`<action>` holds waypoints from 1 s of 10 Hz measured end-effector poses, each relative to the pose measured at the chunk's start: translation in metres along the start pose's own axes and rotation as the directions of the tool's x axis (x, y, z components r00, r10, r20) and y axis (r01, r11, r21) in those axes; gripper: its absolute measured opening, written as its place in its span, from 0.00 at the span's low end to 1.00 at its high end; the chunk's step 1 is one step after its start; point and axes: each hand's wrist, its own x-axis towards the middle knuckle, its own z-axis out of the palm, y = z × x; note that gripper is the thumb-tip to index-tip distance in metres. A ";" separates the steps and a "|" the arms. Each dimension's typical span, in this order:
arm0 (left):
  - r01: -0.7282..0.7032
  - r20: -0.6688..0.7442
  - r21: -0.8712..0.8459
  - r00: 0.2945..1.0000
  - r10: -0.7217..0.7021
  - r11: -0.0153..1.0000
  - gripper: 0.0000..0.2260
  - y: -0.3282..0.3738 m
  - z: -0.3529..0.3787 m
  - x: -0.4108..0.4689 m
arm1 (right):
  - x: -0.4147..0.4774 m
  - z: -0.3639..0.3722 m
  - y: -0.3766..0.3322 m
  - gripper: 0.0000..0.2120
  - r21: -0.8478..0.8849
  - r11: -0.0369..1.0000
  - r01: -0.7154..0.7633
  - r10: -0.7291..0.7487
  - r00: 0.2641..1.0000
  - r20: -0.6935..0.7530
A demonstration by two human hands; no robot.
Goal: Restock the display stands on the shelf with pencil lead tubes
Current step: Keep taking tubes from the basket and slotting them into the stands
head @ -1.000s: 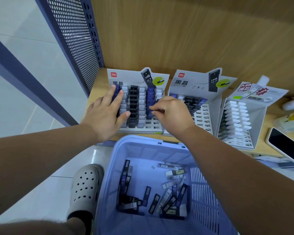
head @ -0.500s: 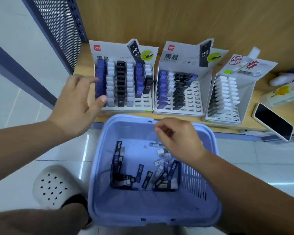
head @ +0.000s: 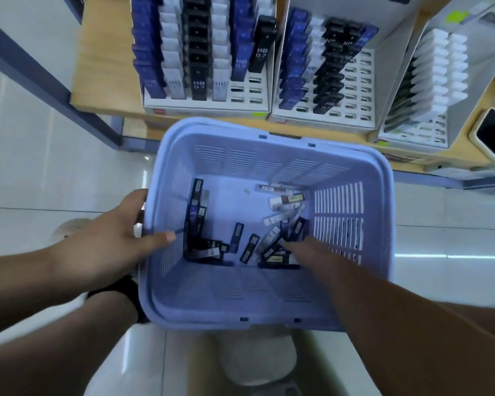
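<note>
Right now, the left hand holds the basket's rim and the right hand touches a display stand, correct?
No. The head view shows the right hand down inside the basket, fingers among the loose lead tubes; the left hand does hold the rim.
</note>
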 end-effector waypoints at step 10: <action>0.046 0.000 0.046 0.999 -0.046 0.998 0.25 -0.004 0.003 0.017 | 0.026 0.021 -0.014 0.20 0.128 0.981 -0.146 0.151 0.988 -0.038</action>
